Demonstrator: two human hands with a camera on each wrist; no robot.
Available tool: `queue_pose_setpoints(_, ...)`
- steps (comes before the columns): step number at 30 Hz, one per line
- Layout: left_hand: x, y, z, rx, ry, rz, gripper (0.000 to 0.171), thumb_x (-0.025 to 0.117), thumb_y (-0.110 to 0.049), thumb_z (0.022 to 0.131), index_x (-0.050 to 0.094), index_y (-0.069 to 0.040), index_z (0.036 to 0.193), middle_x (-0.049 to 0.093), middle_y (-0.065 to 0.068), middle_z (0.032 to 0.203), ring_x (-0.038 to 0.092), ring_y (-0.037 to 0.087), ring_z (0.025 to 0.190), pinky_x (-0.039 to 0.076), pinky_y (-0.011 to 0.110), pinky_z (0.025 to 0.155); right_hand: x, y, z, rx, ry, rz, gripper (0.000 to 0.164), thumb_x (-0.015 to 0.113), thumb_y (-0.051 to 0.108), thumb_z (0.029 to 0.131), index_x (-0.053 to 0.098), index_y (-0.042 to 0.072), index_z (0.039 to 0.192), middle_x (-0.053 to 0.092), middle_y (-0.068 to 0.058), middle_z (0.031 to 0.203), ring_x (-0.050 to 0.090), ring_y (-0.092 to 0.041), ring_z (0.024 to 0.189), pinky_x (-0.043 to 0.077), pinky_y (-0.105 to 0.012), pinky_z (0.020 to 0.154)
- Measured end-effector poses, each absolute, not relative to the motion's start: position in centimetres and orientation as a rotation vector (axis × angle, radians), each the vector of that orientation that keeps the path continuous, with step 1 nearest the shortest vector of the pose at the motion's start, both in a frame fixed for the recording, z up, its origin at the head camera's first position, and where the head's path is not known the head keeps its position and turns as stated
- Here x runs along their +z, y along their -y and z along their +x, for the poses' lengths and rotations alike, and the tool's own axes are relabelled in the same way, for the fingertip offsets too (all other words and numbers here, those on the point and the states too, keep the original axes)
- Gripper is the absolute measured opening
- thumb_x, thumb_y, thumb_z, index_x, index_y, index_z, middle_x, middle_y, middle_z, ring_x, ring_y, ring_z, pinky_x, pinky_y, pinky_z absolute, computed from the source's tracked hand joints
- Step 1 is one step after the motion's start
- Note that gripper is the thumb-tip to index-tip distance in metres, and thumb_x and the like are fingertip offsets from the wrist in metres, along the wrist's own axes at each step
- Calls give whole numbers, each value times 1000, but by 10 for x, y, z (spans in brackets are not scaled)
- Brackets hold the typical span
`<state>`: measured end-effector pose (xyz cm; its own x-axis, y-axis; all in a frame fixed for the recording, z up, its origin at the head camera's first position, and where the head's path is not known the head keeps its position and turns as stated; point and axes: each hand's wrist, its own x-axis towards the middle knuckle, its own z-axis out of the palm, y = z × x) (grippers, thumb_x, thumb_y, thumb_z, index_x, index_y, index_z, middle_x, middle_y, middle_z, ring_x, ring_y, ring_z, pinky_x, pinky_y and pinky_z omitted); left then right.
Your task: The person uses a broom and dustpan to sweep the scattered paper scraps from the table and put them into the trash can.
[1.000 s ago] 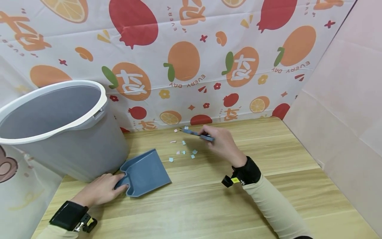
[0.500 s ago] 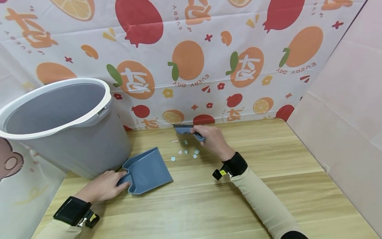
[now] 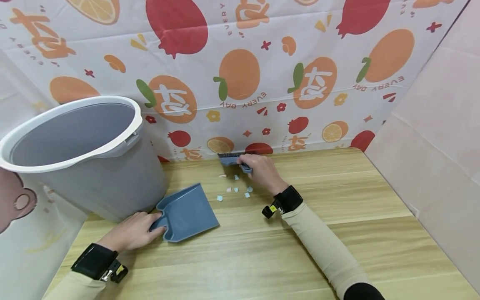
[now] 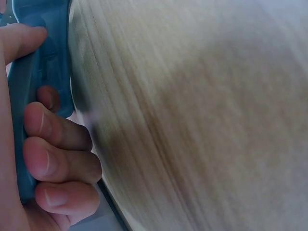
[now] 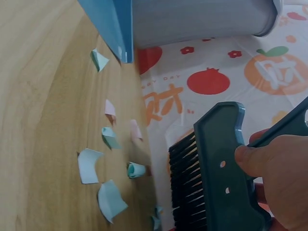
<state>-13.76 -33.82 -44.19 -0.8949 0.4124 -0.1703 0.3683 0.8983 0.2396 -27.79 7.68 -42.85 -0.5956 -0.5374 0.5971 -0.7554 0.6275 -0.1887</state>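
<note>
My left hand (image 3: 131, 230) grips the short handle of a blue-grey dustpan (image 3: 192, 214), which lies on the table with its wide edge toward the right. In the left wrist view its fingers (image 4: 62, 161) curl round the handle. My right hand (image 3: 261, 170) holds a small hand brush (image 3: 229, 159) by its handle, near the back edge of the table. Dark bristles (image 5: 186, 180) show in the right wrist view, facing the paper scraps. Several small pale blue and pink paper scraps (image 3: 220, 198) lie between brush and dustpan.
A large grey bucket (image 3: 101, 179) with a white rim stands at the left, right behind the dustpan. A fruit-print cloth (image 3: 240, 121) hangs along the back edge of the wood-grain table (image 3: 262, 258). A pale wall (image 3: 442, 137) borders the right side.
My right hand has moved the brush left and back to the cloth, turning its bristles into view. The scraps at the back edge are now hidden by it. My left hand still holds the dustpan.
</note>
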Motion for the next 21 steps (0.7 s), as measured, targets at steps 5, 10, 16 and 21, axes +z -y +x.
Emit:
queue_pose_setpoints(5, -442, 338, -138, 290, -2842, 576, 44, 69, -41, 107, 75, -1, 124, 69, -2, 88, 63, 8, 77, 55, 37, 72, -434, -74, -281, 575, 2433, 994, 22, 79, -4, 97, 80, 12, 113, 86, -8, 110, 73, -23, 78, 53, -34, 65)
queue_pose_setpoints(10, -440, 338, -138, 284, -2846, 570, 49, 69, -41, 107, 74, 3, 128, 79, 7, 101, 74, 18, 86, 62, 46, 79, -434, -74, -281, 600, 2506, 987, 23, 79, -5, 97, 80, 11, 112, 86, -8, 112, 77, -25, 85, 61, -40, 74)
queue_pose_setpoints(16, -438, 339, -139, 287, -2839, 574, 49, 69, -40, 107, 74, 3, 129, 80, 11, 106, 77, 24, 90, 63, 50, 81, -430, -76, -279, 601, 2561, 1016, 20, 80, -4, 97, 80, 10, 111, 86, -9, 112, 81, -29, 92, 65, -47, 82)
queue_pose_setpoints(21, -438, 339, -139, 292, -2838, 570, 52, 69, -41, 108, 74, 6, 132, 81, 15, 113, 79, 28, 95, 65, 53, 86, -416, -82, -273, 633, 2624, 1068, 19, 80, -5, 98, 80, 9, 111, 86, -10, 112, 82, -29, 101, 66, -48, 90)
